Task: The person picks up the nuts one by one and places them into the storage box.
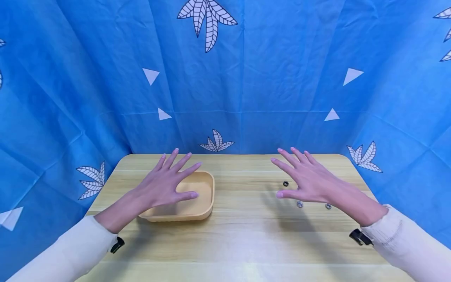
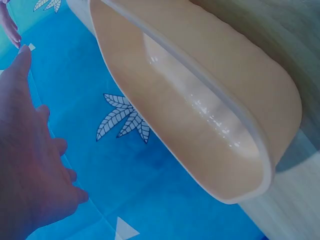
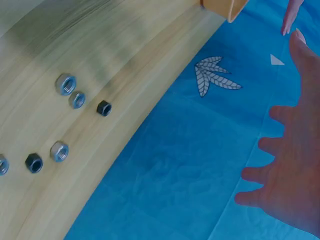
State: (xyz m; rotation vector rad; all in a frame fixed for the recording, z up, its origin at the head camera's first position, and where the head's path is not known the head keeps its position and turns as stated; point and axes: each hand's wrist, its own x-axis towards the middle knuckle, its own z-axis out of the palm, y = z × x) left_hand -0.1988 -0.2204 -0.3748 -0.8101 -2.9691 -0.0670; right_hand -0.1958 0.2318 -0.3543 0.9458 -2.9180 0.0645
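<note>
Gripping nothing, fingers spread, your left hand [image 1: 161, 187] hovers by the tray [image 1: 205, 190], your right hand [image 1: 311, 178] likewise near the nuts [image 3: 104, 108]. Those lie loose on the table [image 1: 239, 239], right of the tray, perhaps spaced so each is separately reachable; blue cloth [image 1: 275, 90] hangs behind.

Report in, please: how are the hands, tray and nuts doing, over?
Left hand spread near the tray, empty. Right hand spread near the nuts, empty. Nuts loose on the table, none visible in the tray. Nothing seen in the way.
</note>
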